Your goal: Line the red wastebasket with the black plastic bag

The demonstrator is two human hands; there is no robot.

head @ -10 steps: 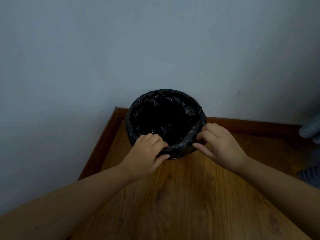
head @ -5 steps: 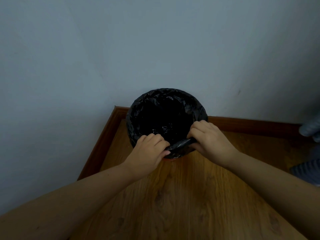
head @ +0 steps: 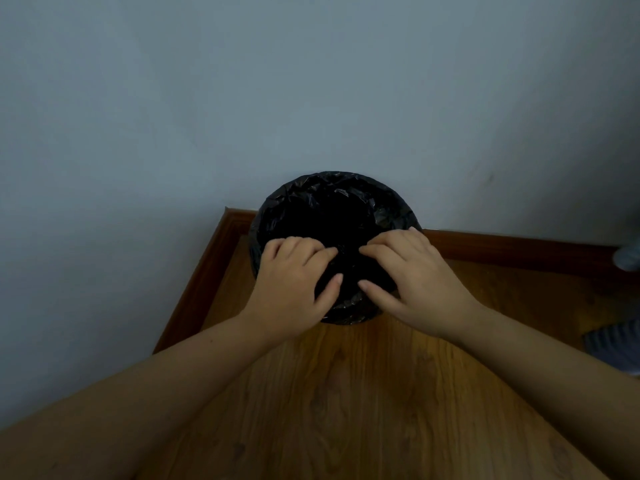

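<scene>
The black plastic bag (head: 329, 202) lies open inside the round wastebasket in the floor corner, folded over the rim all around, so none of the red wastebasket shows. My left hand (head: 294, 285) grips the bag at the near left rim, fingers inside, thumb outside. My right hand (head: 412, 282) grips it at the near right rim in the same way. The two thumbs sit close together on the bag's front fold (head: 349, 306).
Grey walls meet behind the basket. A brown wooden skirting board (head: 519, 244) runs along both walls. The wood-grain floor (head: 346, 393) stretches toward me. A grey shoe or striped cloth (head: 616, 344) shows at the right edge.
Both hands have moved closer together on the near rim and pushed the bag's loose edge down over it. The slanting band of plastic on the right is gone.
</scene>
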